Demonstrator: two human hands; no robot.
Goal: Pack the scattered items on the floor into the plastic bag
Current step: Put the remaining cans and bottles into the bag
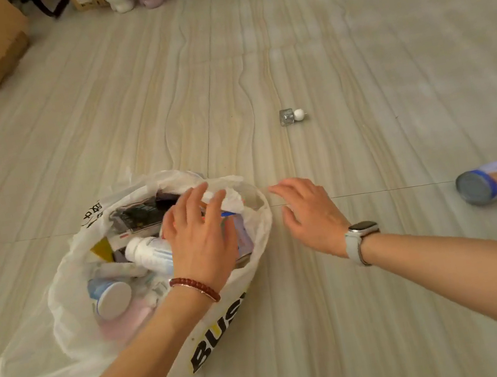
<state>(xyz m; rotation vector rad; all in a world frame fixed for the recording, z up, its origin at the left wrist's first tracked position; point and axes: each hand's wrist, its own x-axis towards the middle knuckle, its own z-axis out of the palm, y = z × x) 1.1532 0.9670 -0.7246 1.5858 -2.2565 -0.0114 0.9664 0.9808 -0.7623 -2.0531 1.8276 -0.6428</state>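
The thin white plastic bag with bold black-and-yellow lettering (162,270) is seen slumped open on the pale streaked floor tiles (347,38), already loaded with a white bottle (148,250), a blue tub with a round white lid (112,297) and assorted packets. The left hand (200,240) is spread flat over the contents, fingers straight, nothing gripped; a crumpled bit of white wrapping lies at its fingertips. The right hand (308,214) is hovering just beside the bag's rim, fingers loosely extended, empty. Two things are left out on the floor: a blue-and-white cylindrical can on its side (493,181) well to the right, and a small clear cube with a white ball top (292,116) farther ahead. The load is best pressed down evenly so room is made, with the rim kept wide while the can is fetched
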